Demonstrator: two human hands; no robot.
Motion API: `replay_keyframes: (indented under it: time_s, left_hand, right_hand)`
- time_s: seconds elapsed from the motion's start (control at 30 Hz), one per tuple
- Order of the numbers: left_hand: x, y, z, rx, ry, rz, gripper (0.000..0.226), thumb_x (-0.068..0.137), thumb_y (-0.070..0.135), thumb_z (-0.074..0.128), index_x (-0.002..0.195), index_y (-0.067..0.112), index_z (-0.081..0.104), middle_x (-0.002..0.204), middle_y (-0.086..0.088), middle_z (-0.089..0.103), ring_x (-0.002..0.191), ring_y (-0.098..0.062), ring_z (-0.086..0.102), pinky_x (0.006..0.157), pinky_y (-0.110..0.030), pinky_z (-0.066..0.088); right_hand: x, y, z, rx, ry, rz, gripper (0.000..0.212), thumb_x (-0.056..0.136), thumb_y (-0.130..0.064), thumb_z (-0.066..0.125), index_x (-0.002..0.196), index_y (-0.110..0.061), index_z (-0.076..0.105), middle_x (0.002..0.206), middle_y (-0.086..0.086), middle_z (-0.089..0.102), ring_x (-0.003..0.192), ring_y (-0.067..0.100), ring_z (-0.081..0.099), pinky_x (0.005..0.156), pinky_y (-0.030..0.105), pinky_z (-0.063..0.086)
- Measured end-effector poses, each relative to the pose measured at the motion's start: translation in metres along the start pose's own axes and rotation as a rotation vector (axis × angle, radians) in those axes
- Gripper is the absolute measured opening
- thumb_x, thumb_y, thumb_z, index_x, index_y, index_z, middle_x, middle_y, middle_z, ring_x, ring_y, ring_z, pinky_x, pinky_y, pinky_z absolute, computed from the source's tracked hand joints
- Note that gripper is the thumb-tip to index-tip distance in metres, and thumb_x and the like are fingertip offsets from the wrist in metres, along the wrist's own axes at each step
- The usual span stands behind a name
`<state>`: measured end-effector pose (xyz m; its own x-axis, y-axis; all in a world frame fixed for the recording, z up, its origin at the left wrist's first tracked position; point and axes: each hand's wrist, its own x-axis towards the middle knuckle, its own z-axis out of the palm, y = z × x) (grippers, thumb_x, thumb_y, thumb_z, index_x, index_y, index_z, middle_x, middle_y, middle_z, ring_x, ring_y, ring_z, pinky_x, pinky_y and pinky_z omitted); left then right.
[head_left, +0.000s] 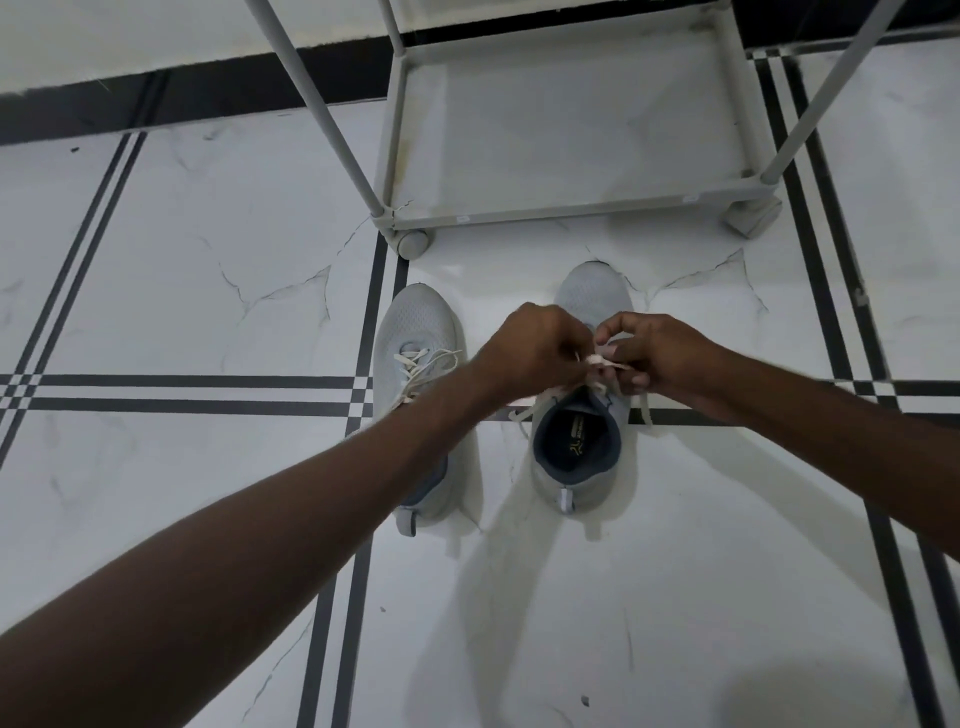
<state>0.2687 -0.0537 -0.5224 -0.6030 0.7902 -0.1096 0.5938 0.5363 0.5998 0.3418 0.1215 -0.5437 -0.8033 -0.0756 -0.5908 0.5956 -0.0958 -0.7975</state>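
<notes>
Two light grey sneakers stand side by side on the tiled floor, toes pointing away from me. Over the tongue of the right sneaker (576, 467), my left hand (535, 348) and my right hand (649, 358) each pinch a piece of its white lace (597, 361), fingers curled, the hands almost touching. Loose lace ends hang down both sides of that shoe. The left sneaker (415, 332) sits partly under my left forearm, its white laces (421, 369) lying loose and untied on top.
A pale grey metal rack (561, 210) on castor wheels stands just beyond the shoes, its bottom shelf bare and its uprights slanting up out of view. The floor (182, 286) is white marble tile with dark stripes. A dark skirting runs along the far wall.
</notes>
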Motion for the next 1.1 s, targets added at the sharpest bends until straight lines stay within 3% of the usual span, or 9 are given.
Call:
replay_keyframes:
  time_s: [0.23, 0.37, 0.5, 0.67, 0.77, 0.87, 0.93, 1.0, 1.1]
  left_hand:
    - [-0.012, 0.008, 0.027, 0.150, 0.253, 0.061, 0.013, 0.076, 0.016, 0.064, 0.085, 0.007, 0.066, 0.079, -0.011, 0.068, 0.067, -0.032, 0.062, 0.057, -0.033, 0.039]
    - [-0.014, 0.011, 0.030, 0.022, 0.352, 0.014, 0.010, 0.078, 0.018, 0.066, 0.079, 0.009, 0.062, 0.076, -0.007, 0.064, 0.065, -0.026, 0.059, 0.058, -0.038, 0.049]
    - [-0.023, 0.000, 0.032, -0.134, 0.402, -0.214, 0.009, 0.077, 0.017, 0.066, 0.072, 0.013, 0.061, 0.072, 0.000, 0.066, 0.066, -0.020, 0.062, 0.062, -0.040, 0.054]
    - [-0.042, -0.027, 0.037, -0.512, 0.292, -0.604, 0.005, 0.075, 0.010, 0.060, 0.072, 0.007, 0.058, 0.064, -0.010, 0.071, 0.058, -0.029, 0.070, 0.058, -0.049, 0.060]
    - [-0.040, -0.020, 0.038, -0.210, 0.236, -0.401, 0.014, 0.076, 0.009, 0.049, 0.088, 0.013, 0.057, 0.069, -0.009, 0.072, 0.062, -0.032, 0.069, 0.060, -0.044, 0.058]
    - [-0.038, -0.011, 0.034, 0.301, 0.136, -0.162, 0.029, 0.084, 0.010, 0.051, 0.113, 0.010, 0.054, 0.086, -0.013, 0.072, 0.075, -0.037, 0.067, 0.059, -0.035, 0.042]
    - [-0.038, -0.013, 0.032, 0.566, 0.011, -0.098, 0.026, 0.089, 0.014, 0.049, 0.114, 0.011, 0.053, 0.098, -0.011, 0.070, 0.084, -0.035, 0.066, 0.062, -0.034, 0.035]
    - [-0.041, -0.020, 0.033, 0.639, -0.077, -0.078, 0.021, 0.090, 0.016, 0.049, 0.110, 0.011, 0.055, 0.104, -0.010, 0.067, 0.091, -0.034, 0.066, 0.064, -0.034, 0.033]
    - [-0.042, -0.024, 0.034, 0.436, -0.094, -0.133, 0.023, 0.094, 0.025, 0.055, 0.109, 0.008, 0.059, 0.105, -0.014, 0.070, 0.095, -0.036, 0.065, 0.068, -0.035, 0.040]
  right_hand:
    - [0.001, -0.003, -0.006, -0.094, -0.147, 0.065, 0.031, 0.094, 0.003, 0.039, 0.109, -0.001, 0.066, 0.080, 0.012, 0.066, 0.041, 0.007, 0.034, 0.048, 0.020, 0.034]
    - [-0.003, -0.002, -0.006, -0.434, 0.041, -0.110, 0.016, 0.086, -0.005, 0.061, 0.089, -0.011, 0.076, 0.068, 0.002, 0.068, 0.052, 0.012, 0.054, 0.052, 0.021, 0.043]
    - [-0.006, -0.001, -0.019, -0.936, 0.362, -0.408, 0.007, 0.081, -0.026, 0.073, 0.077, -0.022, 0.076, 0.066, -0.004, 0.071, 0.062, 0.008, 0.062, 0.058, 0.022, 0.042]
    - [-0.009, 0.025, -0.038, -1.293, 0.288, -0.328, 0.019, 0.090, -0.023, 0.064, 0.076, -0.013, 0.072, 0.074, 0.006, 0.066, 0.065, 0.024, 0.058, 0.056, 0.029, 0.035]
    - [-0.005, 0.025, -0.026, -1.388, 0.212, -0.410, 0.019, 0.092, -0.020, 0.058, 0.083, -0.007, 0.067, 0.084, 0.013, 0.061, 0.076, 0.032, 0.058, 0.061, 0.032, 0.034]
    - [-0.005, 0.020, -0.021, -1.402, 0.224, -0.456, 0.012, 0.091, -0.015, 0.056, 0.099, -0.008, 0.061, 0.086, 0.015, 0.067, 0.074, 0.037, 0.061, 0.060, 0.033, 0.035]
    - [-0.006, 0.023, -0.024, -1.428, 0.214, -0.463, 0.018, 0.092, -0.020, 0.056, 0.107, -0.011, 0.057, 0.087, 0.017, 0.069, 0.074, 0.041, 0.062, 0.057, 0.034, 0.036]
    - [-0.006, 0.028, -0.027, -1.427, 0.190, -0.442, 0.015, 0.095, -0.027, 0.053, 0.100, -0.014, 0.054, 0.085, 0.017, 0.068, 0.074, 0.040, 0.061, 0.057, 0.034, 0.036]
    - [-0.004, 0.031, -0.030, -1.376, 0.167, -0.431, 0.022, 0.097, -0.030, 0.051, 0.081, -0.018, 0.042, 0.078, 0.014, 0.066, 0.069, 0.038, 0.058, 0.056, 0.035, 0.036]
